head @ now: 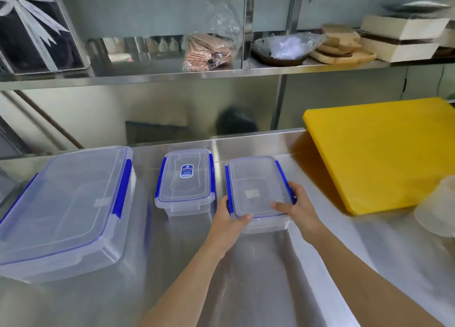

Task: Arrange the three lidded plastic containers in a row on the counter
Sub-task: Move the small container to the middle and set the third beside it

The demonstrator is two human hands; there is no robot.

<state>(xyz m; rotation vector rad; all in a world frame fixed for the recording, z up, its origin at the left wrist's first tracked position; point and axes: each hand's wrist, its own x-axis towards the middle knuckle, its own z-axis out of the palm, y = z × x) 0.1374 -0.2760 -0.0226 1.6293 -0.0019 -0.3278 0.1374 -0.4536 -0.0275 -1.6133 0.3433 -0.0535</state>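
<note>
Three clear lidded plastic containers with blue clips stand on the steel counter (258, 277). The large container (66, 208) is at the left. A small container (186, 179) with a blue label on its lid sits in the middle. Right of it is a medium container (256, 184). My left hand (227, 219) grips its near left corner, thumb on the lid. My right hand (296, 205) grips its near right corner at the blue clip, thumb on the lid. The container rests on or just above the counter; I cannot tell which.
A yellow cutting board (384, 149) leans against the back wall at the right. A pale translucent tub (438, 208) sits at the right edge. The steel shelf (221, 72) above holds a bagged stack of brown items, wooden boards, boxes and a dark gift box.
</note>
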